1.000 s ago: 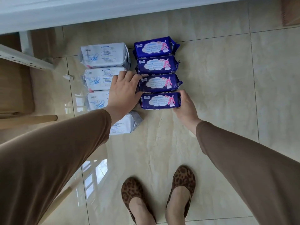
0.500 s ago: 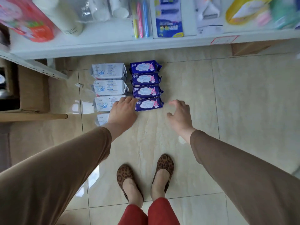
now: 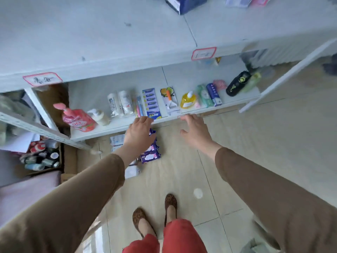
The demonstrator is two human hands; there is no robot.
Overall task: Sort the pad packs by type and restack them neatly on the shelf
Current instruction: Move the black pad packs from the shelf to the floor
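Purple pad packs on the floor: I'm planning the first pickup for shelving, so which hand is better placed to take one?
Probably the left hand: it hangs open directly over the purple packs. The right hand, also open and empty, is off to their side over bare floor.

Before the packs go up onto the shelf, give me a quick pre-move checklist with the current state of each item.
1. Left hand free: ok, fingers relaxed, holding nothing.
2. Right hand free: ok, open and raised above the floor.
3. Purple pad packs grouped on the floor: ok, in one column, partly hidden by the left hand.
4. White pad packs grouped: ok, beside the purple ones, mostly hidden by the forearm.
5. Room on the lower shelf: not ok at the front, lined with bottles and toiletries.
6. Room on the upper shelf: ok, a broad bare stretch.
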